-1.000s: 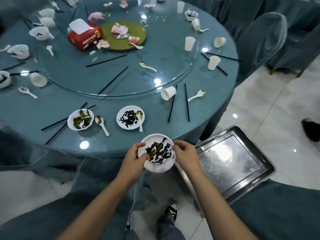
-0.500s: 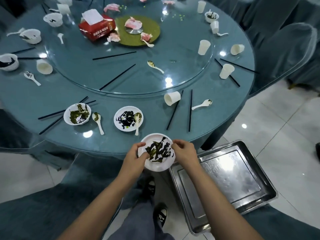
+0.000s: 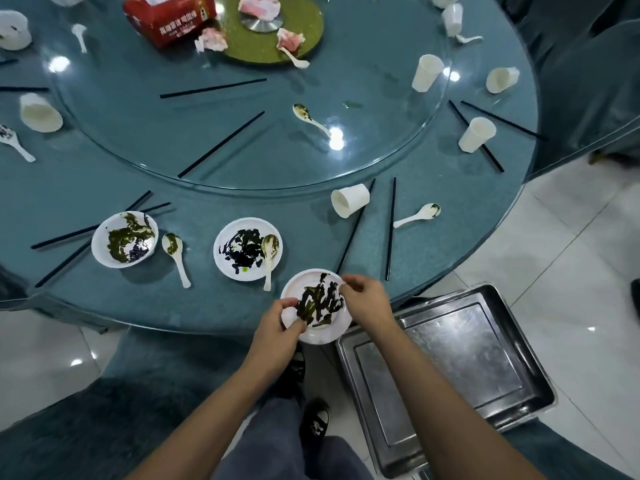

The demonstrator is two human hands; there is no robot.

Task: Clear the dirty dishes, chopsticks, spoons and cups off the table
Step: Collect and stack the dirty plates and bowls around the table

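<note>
I hold a white dish point(image 3: 320, 332) smeared with dark green leftovers at the near edge of the round table point(image 3: 242, 306). My left hand point(image 3: 275, 332) grips its left rim and my right hand point(image 3: 367, 303) grips its right rim. Two more dirty dishes sit on the table, one in the middle point(image 3: 228, 263) with a spoon point(image 3: 269, 252) lying in it, one further left point(image 3: 104, 252) with a spoon point(image 3: 175, 252) beside it. Black chopsticks point(image 3: 390, 230), a tipped paper cup point(image 3: 349, 199) and another spoon point(image 3: 417, 215) lie to the right.
A steel tray point(image 3: 450, 368) lies low at my right, below the table edge. The glass turntable point(image 3: 242, 133) carries a red tissue box point(image 3: 169, 17), a green plate point(image 3: 301, 29), chopsticks and a spoon. More cups point(image 3: 476, 135) stand at the right rim. Covered chairs flank me.
The view has shifted forward, closer to the table. Both hands have carried the dish slightly forward and up, from below the edge to over the table's near rim.
</note>
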